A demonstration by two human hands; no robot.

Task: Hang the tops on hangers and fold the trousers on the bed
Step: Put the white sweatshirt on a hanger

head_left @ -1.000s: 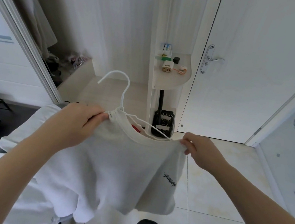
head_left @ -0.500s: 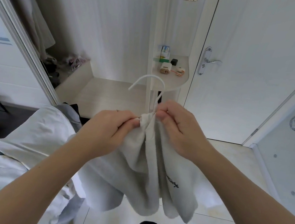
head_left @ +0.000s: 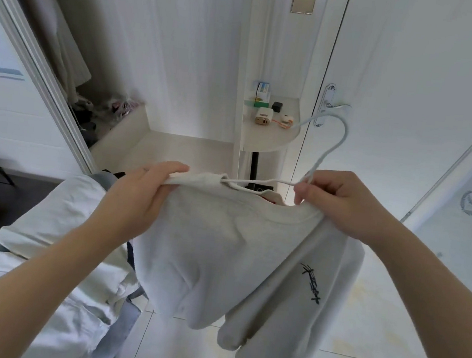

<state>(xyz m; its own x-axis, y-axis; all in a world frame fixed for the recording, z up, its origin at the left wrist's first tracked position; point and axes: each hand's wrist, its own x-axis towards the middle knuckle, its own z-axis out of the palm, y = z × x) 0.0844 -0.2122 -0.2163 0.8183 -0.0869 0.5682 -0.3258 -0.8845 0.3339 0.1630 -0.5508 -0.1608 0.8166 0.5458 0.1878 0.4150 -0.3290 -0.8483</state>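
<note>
A white top (head_left: 228, 255) with a small black print hangs in front of me over the tiled floor. A white wire hanger (head_left: 330, 148) sits partly inside its neck, hook up and to the right. My left hand (head_left: 140, 194) grips the top's left shoulder, where the hanger's arm comes out of the cloth. My right hand (head_left: 341, 203) pinches the hanger's neck together with the collar's right side. The hanger's lower bar is hidden in the cloth.
More pale clothes (head_left: 49, 260) lie heaped at the lower left. A small rounded shelf (head_left: 269, 138) with a few small items stands ahead, beside a white door (head_left: 417, 97) with a lever handle. A wardrobe opening (head_left: 72, 69) shows at the left.
My hands, bunched together at the hanger's neck half a second ago, have spread apart. The top is stretched open again, and the hook has swung from the middle to the right.
</note>
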